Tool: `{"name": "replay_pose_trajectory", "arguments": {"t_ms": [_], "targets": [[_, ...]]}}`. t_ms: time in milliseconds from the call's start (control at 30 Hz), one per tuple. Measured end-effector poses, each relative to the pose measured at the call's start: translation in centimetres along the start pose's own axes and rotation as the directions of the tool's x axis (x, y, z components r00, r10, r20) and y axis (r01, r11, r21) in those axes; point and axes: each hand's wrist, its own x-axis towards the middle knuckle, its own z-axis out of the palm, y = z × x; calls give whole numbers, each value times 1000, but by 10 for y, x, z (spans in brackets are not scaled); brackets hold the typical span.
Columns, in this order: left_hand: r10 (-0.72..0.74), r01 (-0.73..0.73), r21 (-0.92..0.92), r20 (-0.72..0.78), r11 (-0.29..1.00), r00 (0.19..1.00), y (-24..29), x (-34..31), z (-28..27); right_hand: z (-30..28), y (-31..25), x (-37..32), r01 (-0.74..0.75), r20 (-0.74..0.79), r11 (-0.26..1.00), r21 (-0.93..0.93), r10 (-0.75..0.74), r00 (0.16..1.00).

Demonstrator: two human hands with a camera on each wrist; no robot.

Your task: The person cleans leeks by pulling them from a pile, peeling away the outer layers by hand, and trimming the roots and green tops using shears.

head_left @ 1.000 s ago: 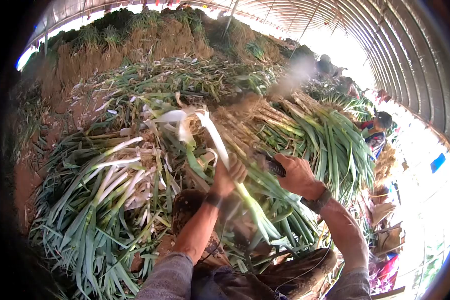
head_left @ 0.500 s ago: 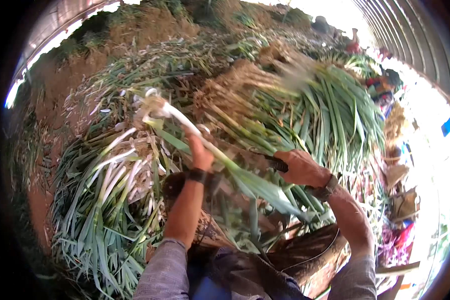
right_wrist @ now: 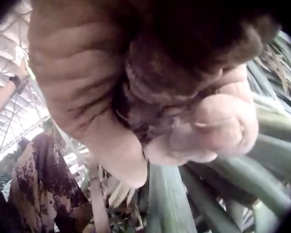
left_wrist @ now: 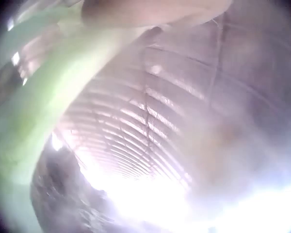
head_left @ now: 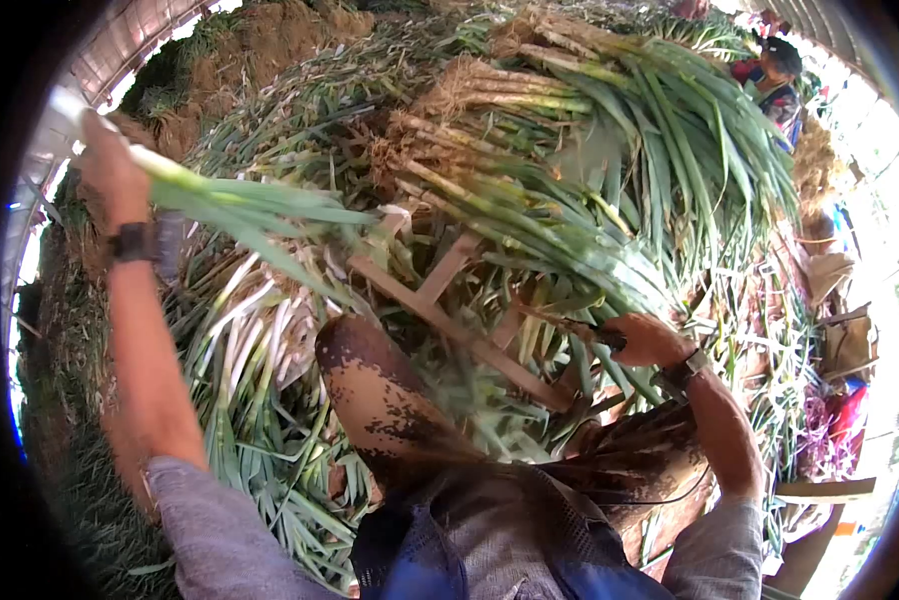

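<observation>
My left hand [head_left: 115,180] is raised far out at the left and grips a leek [head_left: 175,172] by its pale shaft. The leek's white end points to the upper left, and its green leaves [head_left: 270,215] trail right over the pile. In the left wrist view, the leek's light green shaft [left_wrist: 63,77] runs blurred below a finger. My right hand [head_left: 650,340] is low at the right, fingers curled round the dark handle of a knife [head_left: 570,325] whose thin brownish blade points left. In the right wrist view, the curled fingers [right_wrist: 223,126] hide most of the handle.
A bundle of leeks with whitened shafts [head_left: 255,320] lies left of my knee [head_left: 380,390]. Ahead to the right is a heap of leeks with brown roots [head_left: 530,95]. A wooden frame [head_left: 460,340] stands before me. Another person [head_left: 775,75] is at the far right.
My left hand has swung from the middle to the far upper left with the leek, uncovering the wooden frame. My right hand keeps the knife nearby. The head view has tilted down.
</observation>
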Motion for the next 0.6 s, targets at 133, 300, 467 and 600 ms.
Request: {"name": "replay_pose_trajectory", "arguments": {"t_ms": [133,300,467,600], "targets": [[151,-369,507,419,779,895,-9,141,-62,9,14,15,-12,-79,999,31,14,997],[-229,-566,806,591,171,773,-118,100,-131,2,12,13,64,-142,997,51,-56,988],[-572,-82,653,711,753,409,-109,-127,-69,-6,-2,7,-71,-27,996,44,72,997],[-455,434,375,885,819,94,-83,-252,-13,2,8,5,9,-216,991,133,20,976]]}}
